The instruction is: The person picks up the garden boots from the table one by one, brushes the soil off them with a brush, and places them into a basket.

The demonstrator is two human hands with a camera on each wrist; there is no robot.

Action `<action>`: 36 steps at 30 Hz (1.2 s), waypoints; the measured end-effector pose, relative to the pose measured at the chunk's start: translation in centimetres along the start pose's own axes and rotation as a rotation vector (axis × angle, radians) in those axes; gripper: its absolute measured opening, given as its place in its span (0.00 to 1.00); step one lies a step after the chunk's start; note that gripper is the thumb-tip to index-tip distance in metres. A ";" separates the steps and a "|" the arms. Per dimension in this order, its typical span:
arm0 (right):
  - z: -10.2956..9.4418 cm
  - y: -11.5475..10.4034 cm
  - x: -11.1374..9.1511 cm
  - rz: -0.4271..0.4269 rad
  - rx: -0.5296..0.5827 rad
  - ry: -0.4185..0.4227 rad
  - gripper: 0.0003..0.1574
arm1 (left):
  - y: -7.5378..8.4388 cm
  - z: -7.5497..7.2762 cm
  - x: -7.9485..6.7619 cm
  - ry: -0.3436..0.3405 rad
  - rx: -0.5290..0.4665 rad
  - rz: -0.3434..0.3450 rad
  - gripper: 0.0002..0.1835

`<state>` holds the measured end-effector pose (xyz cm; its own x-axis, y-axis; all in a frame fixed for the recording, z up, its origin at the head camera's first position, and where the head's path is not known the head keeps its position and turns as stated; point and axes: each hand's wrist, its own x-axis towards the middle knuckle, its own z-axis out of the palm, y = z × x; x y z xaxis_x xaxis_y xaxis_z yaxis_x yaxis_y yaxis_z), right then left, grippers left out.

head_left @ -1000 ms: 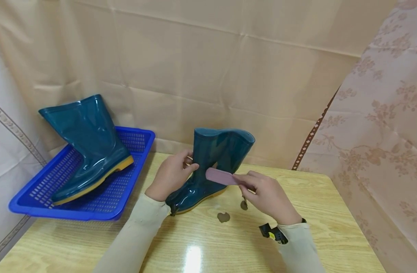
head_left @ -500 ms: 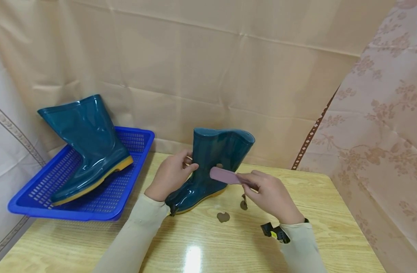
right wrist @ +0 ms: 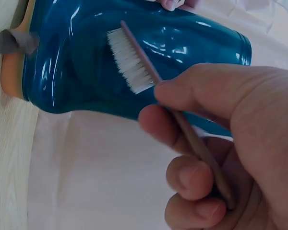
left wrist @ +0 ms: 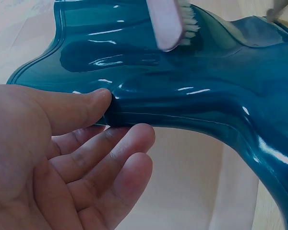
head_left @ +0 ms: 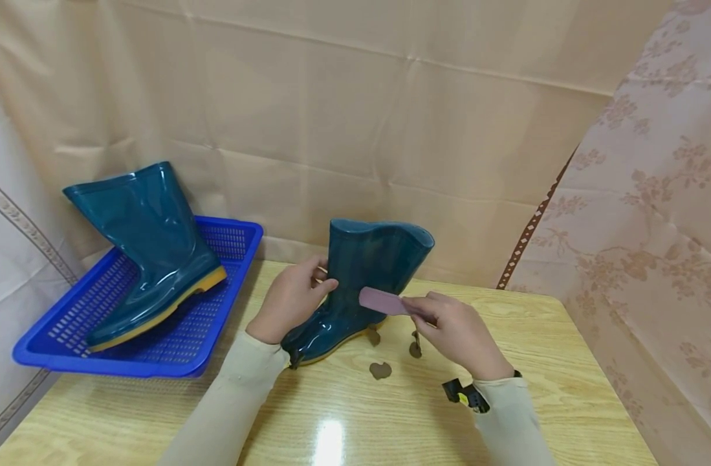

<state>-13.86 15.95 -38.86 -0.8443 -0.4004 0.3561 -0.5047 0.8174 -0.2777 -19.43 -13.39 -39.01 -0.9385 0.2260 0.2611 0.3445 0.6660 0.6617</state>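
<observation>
A glossy teal rubber boot (head_left: 361,259) with a yellow sole stands upright on the table. My left hand (head_left: 294,294) pinches the front edge of its shaft, thumb on the near side and fingers behind. In my right hand (head_left: 454,330) is a pink brush (right wrist: 146,60), gripped by its handle between thumb and curled fingers. Its white bristles (right wrist: 129,62) are against the lower shaft. A brown mud-like flake (head_left: 372,334) shows beside the heel, blurred in the right wrist view. Two more brown pieces lie on the table, one flat flake (head_left: 381,370) and one smaller flake (head_left: 415,349).
At the left a blue plastic basket (head_left: 227,336) holds a second teal boot (head_left: 151,239), leaning with its shaft above the rim. A beige curtain (head_left: 308,129) hangs behind the wooden table (head_left: 390,427), and a flowered cloth (head_left: 652,226) at the right.
The brush has shifted slightly right along the shaft. A brown patch that was on the shaft has come off and dropped down beside the heel. The left hand stays in place.
</observation>
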 end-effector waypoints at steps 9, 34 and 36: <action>-0.2 -0.1 0.0 -0.067 0.041 0.075 0.18 | 0.1 -0.1 0.0 -0.008 -0.008 0.015 0.17; 0.6 -0.3 0.2 -0.016 0.013 0.113 0.19 | 0.3 -0.3 -0.2 -0.030 0.033 0.025 0.18; 0.6 -0.2 0.2 0.020 -0.005 0.084 0.19 | 0.3 -0.3 -0.1 -0.016 0.017 -0.006 0.19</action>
<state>-14.01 15.44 -39.23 -0.8362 -0.3480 0.4238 -0.4867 0.8272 -0.2810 -19.18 -13.42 -38.62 -0.9407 0.2334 0.2461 0.3388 0.6790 0.6512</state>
